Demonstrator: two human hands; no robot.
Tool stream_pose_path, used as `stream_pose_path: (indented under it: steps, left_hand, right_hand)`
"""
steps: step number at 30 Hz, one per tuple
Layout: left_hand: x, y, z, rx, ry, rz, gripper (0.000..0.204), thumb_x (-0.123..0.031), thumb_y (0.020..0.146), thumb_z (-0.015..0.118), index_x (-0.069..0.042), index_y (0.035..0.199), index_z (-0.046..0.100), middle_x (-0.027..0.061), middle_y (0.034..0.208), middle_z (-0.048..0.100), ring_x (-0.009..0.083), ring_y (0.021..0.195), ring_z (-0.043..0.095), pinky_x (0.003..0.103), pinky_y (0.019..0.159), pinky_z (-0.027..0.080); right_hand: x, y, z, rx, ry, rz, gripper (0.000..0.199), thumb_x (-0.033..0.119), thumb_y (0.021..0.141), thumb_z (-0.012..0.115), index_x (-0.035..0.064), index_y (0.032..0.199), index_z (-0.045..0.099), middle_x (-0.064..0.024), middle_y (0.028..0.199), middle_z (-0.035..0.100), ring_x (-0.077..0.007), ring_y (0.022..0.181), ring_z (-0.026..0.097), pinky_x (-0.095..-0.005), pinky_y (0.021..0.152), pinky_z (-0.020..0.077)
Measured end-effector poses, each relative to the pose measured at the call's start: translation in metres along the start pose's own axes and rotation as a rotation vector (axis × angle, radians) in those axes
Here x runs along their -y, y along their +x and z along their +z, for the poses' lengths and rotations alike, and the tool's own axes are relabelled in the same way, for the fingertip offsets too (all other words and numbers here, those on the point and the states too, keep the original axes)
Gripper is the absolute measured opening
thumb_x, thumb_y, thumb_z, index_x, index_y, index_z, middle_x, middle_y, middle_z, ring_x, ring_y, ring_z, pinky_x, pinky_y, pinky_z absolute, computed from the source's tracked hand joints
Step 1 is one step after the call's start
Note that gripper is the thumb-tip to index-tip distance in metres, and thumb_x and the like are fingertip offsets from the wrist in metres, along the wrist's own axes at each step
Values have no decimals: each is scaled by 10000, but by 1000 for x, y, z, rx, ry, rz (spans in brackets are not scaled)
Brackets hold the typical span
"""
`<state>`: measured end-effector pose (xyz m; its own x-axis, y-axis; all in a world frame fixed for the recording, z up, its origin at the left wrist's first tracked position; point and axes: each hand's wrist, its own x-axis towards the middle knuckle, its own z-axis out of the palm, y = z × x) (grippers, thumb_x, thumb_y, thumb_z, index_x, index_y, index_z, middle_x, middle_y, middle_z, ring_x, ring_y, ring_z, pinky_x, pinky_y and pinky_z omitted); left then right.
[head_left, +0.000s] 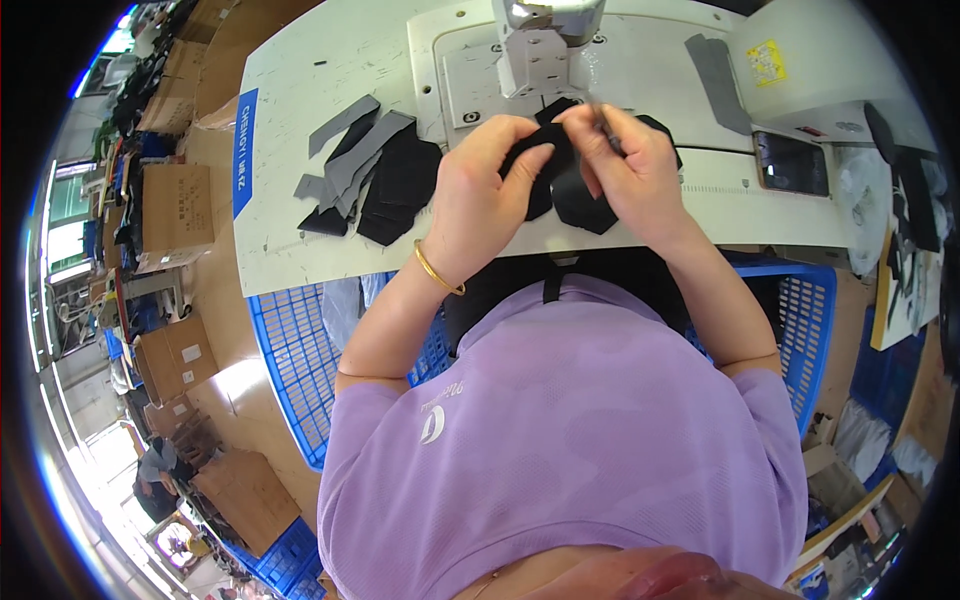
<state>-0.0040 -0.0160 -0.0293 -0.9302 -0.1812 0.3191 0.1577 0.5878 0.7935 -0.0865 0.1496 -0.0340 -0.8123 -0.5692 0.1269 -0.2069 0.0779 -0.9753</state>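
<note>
In front of the sewing machine point(535, 60), both hands are raised close together over the near side of its white table. My left hand point(490, 185) pinches a black fabric piece point(540, 200) between thumb and fingers. My right hand point(630, 165) has its fingertips closed at the upper edge of the same black fabric; a small dark shape among those fingers is too blurred to name. Another black piece point(582, 207) hangs or lies below the right fingers. To the left lies a loose pile of black cut pieces point(405, 185) and grey cut pieces point(365, 155).
A grey strip point(715, 80) and a dark phone point(792, 163) lie on the table's right side. Thread scraps dot the tabletop point(290, 130). Blue plastic baskets point(295, 350) stand below the table edge on both sides. Cardboard boxes point(175, 215) line the floor at left.
</note>
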Motion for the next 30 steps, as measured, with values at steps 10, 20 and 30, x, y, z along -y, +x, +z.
stream_pose_path:
  steps: [10, 20, 30]
  left_hand:
    - [13, 6, 5, -178, -319, -228, 110, -80, 900, 671, 10, 934, 617, 17, 763, 610, 60, 723, 541, 209, 678, 455]
    - [8, 14, 12, -66, -412, -195, 106, -41, 935, 629, 17, 1023, 614, 15, 892, 645, 44, 801, 586, 190, 721, 484]
    - [16, 11, 8, -239, -554, -202, 112, -45, 907, 656, 3, 1004, 627, 8, 882, 645, 38, 797, 574, 192, 727, 474]
  right_hand:
    - [-66, 40, -90, -345, -1155, -106, 211, 173, 910, 568, 76, 1081, 646, -175, 849, 650, -348, 837, 657, -465, 715, 526]
    - [-73, 151, -181, 281, -1141, -206, 257, 63, 815, 663, 46, 1052, 563, -121, 1011, 618, -300, 989, 593, -374, 846, 471]
    - [102, 43, -111, 249, -383, 210, 82, 72, 859, 645, 22, 916, 615, -54, 692, 618, -32, 475, 482, -186, 441, 345]
